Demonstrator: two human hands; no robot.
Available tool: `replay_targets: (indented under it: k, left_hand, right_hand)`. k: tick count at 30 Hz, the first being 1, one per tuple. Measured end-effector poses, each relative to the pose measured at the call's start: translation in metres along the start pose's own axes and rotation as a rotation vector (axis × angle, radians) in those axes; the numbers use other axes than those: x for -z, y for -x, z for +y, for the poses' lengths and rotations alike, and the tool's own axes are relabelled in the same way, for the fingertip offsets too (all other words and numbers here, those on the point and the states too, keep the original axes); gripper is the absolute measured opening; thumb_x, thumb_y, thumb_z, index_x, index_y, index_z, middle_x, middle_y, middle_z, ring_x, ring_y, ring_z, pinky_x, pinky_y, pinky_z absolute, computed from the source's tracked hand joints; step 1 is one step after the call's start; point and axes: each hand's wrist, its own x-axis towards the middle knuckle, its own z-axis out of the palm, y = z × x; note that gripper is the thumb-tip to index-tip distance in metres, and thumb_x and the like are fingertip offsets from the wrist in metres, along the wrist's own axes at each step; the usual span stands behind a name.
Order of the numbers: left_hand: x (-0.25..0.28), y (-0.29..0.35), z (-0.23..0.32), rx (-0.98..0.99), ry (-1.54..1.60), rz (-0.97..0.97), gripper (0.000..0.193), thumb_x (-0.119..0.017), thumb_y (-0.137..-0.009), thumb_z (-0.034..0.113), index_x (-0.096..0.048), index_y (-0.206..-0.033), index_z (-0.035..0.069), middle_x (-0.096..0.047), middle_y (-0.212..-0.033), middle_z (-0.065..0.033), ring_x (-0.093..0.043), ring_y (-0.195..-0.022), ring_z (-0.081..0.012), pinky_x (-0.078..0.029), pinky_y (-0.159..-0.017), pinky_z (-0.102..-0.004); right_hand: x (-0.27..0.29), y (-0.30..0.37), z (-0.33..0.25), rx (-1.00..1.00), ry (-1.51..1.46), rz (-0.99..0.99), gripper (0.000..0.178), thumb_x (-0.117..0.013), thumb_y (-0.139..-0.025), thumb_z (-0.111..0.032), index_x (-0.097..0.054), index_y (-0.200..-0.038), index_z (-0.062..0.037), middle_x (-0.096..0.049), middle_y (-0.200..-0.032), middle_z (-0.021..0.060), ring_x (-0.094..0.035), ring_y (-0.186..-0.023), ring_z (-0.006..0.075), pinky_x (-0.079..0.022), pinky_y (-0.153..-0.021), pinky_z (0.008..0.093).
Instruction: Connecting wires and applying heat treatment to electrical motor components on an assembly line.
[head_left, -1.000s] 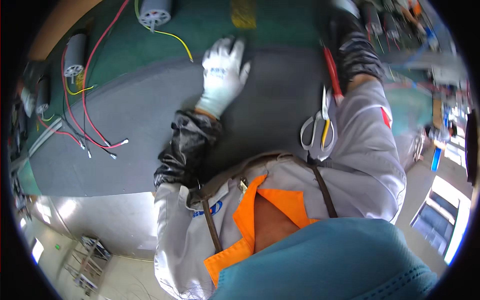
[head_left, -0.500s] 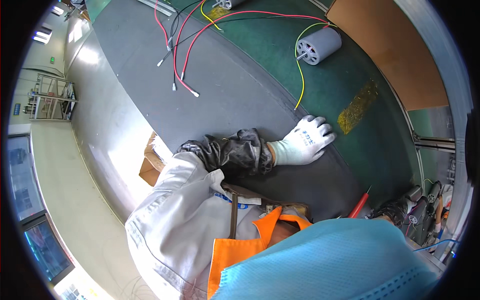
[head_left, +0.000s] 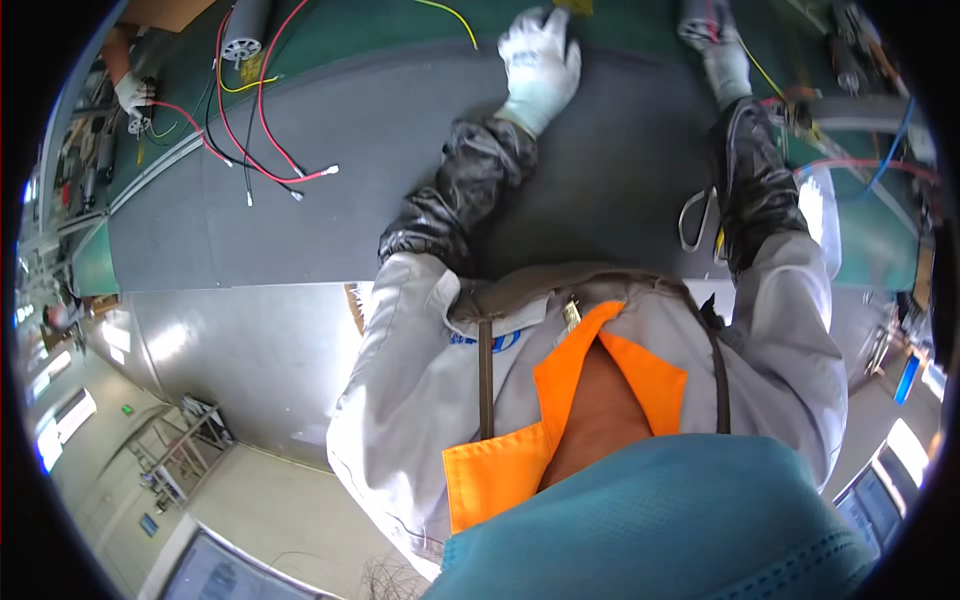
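My left hand (head_left: pixel 540 65), in a white glove, lies on the green work surface beyond the dark mat (head_left: pixel 380 130), fingers stretched forward and slightly apart, holding nothing. At the upper right my right hand (head_left: pixel 728 70), gloved too, grips a grey cylindrical motor (head_left: pixel 697 22) from its right side; a pink-red wire shows against it. The picture's top edge cuts off part of this motor. Left of my left hand a yellow-green wire (head_left: pixel 452 18) runs onto the surface. Black sleeve covers wrap both my forearms.
Another grey motor (head_left: pixel 245 28) stands at the upper left, its red wires (head_left: pixel 268 125) and black ones trailing over the mat. At the far left a co-worker's gloved hand (head_left: pixel 130 92) is at a motor. A looped tool handle (head_left: pixel 690 222) lies beside my right sleeve; more motors (head_left: pixel 848 65) are at the right.
My view has swung round toward the bench. My right hand, earlier hidden at the lower right near several motors, is now in front with a motor. My left fingers look straighter.
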Motion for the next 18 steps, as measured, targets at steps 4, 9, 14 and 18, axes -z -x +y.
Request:
replay_targets:
  k: [4,9,14,18]
  left_hand:
    - [0.023,0.013,0.011,-0.153,0.264,0.115,0.057,-0.064,-0.097,0.019,-0.047,-0.148,0.002,-0.052,-0.143,-0.0248,-0.048,-0.133,-0.0438,-0.04,-0.111,-0.0497]
    - [0.072,0.076,0.03,-0.237,0.287,-0.001,0.043,-0.053,-0.097,0.002,-0.053,-0.14,-0.006,-0.054,-0.139,-0.0259,-0.05,-0.128,-0.0431,-0.041,-0.111,-0.0483]
    - [0.098,0.118,0.021,-0.219,0.284,-0.062,0.038,-0.052,-0.098,0.003,-0.054,-0.134,-0.01,-0.053,-0.141,-0.0274,-0.051,-0.127,-0.045,-0.042,-0.111,-0.0496]
    - [0.095,0.108,0.034,-0.309,0.203,-0.062,0.038,-0.054,-0.098,0.008,-0.055,-0.133,-0.006,-0.057,-0.133,-0.0273,-0.054,-0.121,-0.0446,-0.045,-0.106,-0.0488]
  right_hand:
    - [-0.059,0.184,-0.097,-0.073,0.258,-0.184,0.036,-0.069,-0.094,-0.03,-0.067,-0.128,-0.0159,-0.073,-0.109,0.019,-0.071,-0.096,0.0379,-0.055,-0.082,0.0457]
    - [-0.043,0.305,-0.197,0.328,0.589,-0.412,0.039,-0.062,-0.093,-0.014,-0.068,-0.131,-0.0226,-0.07,-0.09,0.0113,-0.067,-0.08,0.0374,-0.054,-0.07,0.0497]
    - [-0.059,0.26,-0.232,1.065,0.956,-0.173,0.04,-0.055,-0.095,-0.017,-0.063,-0.134,-0.0189,-0.065,-0.111,0.011,-0.06,-0.105,0.0309,-0.043,-0.093,0.0499]
    - [-0.06,0.23,-0.199,0.937,1.209,-0.253,0.039,-0.051,-0.093,-0.021,-0.063,-0.128,-0.0101,-0.064,-0.121,0.0124,-0.049,-0.137,0.0322,-0.024,-0.123,0.0576]
